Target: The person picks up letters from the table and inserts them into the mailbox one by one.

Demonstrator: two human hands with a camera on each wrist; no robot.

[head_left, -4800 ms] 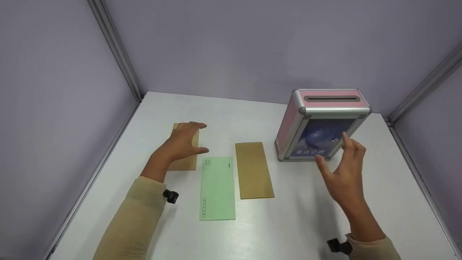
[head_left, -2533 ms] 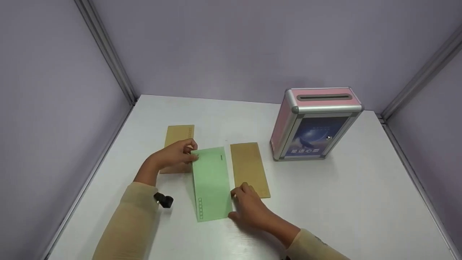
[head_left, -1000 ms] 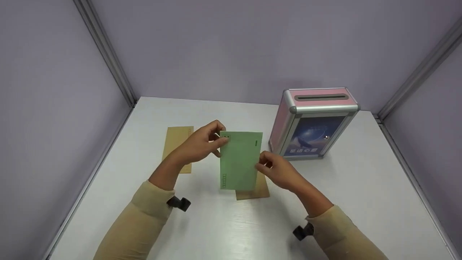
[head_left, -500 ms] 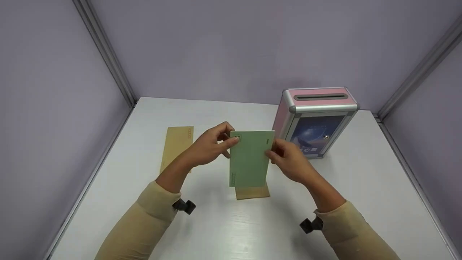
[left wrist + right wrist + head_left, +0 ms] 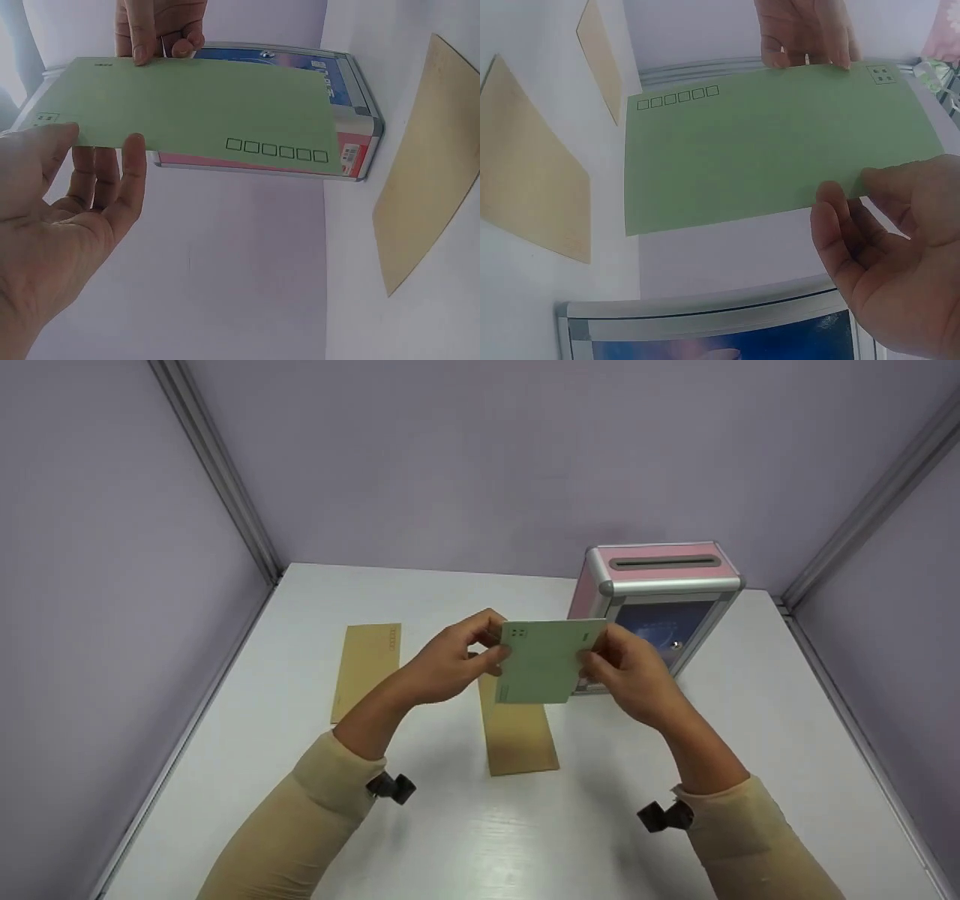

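Note:
Both hands hold a green envelope (image 5: 546, 661) in the air over the white table (image 5: 480, 840). My left hand (image 5: 491, 649) pinches its left upper corner and my right hand (image 5: 596, 656) pinches its right upper corner. The envelope hangs tilted away, with its printed squares at the lower left. In the left wrist view the green envelope (image 5: 202, 105) lies between my left hand (image 5: 101, 161) and my right hand (image 5: 161, 41). Just behind it stands a pink metal box (image 5: 660, 577) with a slot in its top.
Two brown envelopes lie flat on the table: one (image 5: 366, 667) at the left, one (image 5: 519, 731) under the held envelope. Lilac walls with metal corner posts close the table on three sides. The pink box (image 5: 705, 330) stands at the back right.
Both hands picked the green envelope up off the table, carried it up and right toward the pink box, and tipped it so that it looks shorter. The brown envelopes have not moved.

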